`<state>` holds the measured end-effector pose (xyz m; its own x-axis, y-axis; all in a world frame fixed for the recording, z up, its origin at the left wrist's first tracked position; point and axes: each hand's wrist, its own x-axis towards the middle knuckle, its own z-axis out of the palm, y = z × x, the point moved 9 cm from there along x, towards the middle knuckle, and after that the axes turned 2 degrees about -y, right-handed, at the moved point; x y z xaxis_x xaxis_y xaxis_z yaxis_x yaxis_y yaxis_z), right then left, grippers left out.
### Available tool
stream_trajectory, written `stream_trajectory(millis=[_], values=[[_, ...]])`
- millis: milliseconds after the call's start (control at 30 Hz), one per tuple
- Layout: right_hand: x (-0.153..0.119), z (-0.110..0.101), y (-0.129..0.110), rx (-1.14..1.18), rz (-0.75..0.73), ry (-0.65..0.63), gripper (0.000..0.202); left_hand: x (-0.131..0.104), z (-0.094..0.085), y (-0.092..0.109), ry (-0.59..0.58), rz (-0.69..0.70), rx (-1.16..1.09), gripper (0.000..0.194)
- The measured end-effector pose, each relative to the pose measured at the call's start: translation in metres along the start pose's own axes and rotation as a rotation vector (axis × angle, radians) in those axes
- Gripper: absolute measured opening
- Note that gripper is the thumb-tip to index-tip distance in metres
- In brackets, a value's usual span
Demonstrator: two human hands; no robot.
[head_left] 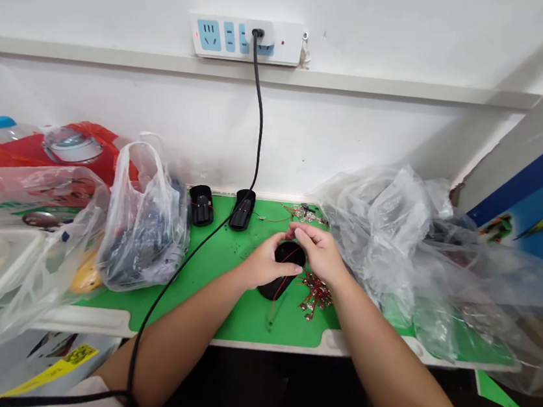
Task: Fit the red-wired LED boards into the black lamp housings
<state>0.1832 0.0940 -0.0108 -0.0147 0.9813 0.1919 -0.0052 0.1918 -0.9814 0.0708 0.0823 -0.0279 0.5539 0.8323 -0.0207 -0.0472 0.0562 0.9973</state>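
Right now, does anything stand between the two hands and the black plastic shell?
Nothing visible does: the left hand and right hand are around the black plastic shell. A thin red wire lies across it, and the black cable passes to its left.

Rounded black plastic shell (269, 288): between left hand (265, 265) and right hand (320, 255) | red-wired metal pieces (316, 293): right of shell, on flat green tabletop (248, 325) | two oblong black plastic cases (200, 212): behind shell, leftward
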Motion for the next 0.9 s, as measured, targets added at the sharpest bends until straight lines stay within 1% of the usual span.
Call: stream_trajectory(millis=[67,100,233,300,333,433,500,567,633,733,833,900], values=[[-0.002,0.004,-0.002,0.006,-0.025,0.006,0.035,0.001,0.002,-0.003,0.003,-0.022,-0.054,0.068],[-0.003,0.007,-0.004,0.032,-0.046,-0.013,0.034,0.001,0.004,-0.005,-0.007,-0.043,-0.086,0.067],[-0.01,0.028,-0.017,0.138,-0.123,-0.225,0.037,-0.002,0.008,-0.011,-0.025,-0.174,-0.199,0.063],[-0.012,0.033,-0.018,0.173,-0.115,-0.278,0.038,-0.005,0.011,-0.014,-0.039,-0.227,-0.255,0.063],[-0.012,0.034,-0.017,0.197,-0.097,-0.276,0.039,-0.006,0.014,-0.015,-0.054,-0.237,-0.279,0.063],[-0.01,0.031,-0.01,0.247,-0.044,-0.214,0.039,-0.008,0.023,-0.015,-0.121,-0.211,-0.317,0.064],[-0.008,0.028,-0.007,0.247,-0.03,-0.163,0.038,-0.006,0.026,-0.014,-0.16,-0.16,-0.289,0.07],[-0.005,0.023,-0.005,0.226,-0.02,-0.104,0.037,-0.002,0.024,-0.011,-0.182,-0.084,-0.219,0.078],[-0.004,0.014,-0.004,0.19,-0.007,-0.018,0.038,0.002,0.02,-0.006,-0.195,-0.007,-0.11,0.082],[-0.003,0.003,-0.009,0.076,-0.037,0.096,0.04,0.004,0.013,-0.004,-0.196,0.048,0.07,0.07],[-0.005,0.0,-0.016,-0.082,-0.096,0.129,0.044,0.004,0.011,-0.005,-0.193,0.075,0.156,0.061],[-0.006,0.0,-0.016,-0.124,-0.113,0.144,0.046,0.002,0.012,-0.003,-0.167,0.13,0.204,0.06]])
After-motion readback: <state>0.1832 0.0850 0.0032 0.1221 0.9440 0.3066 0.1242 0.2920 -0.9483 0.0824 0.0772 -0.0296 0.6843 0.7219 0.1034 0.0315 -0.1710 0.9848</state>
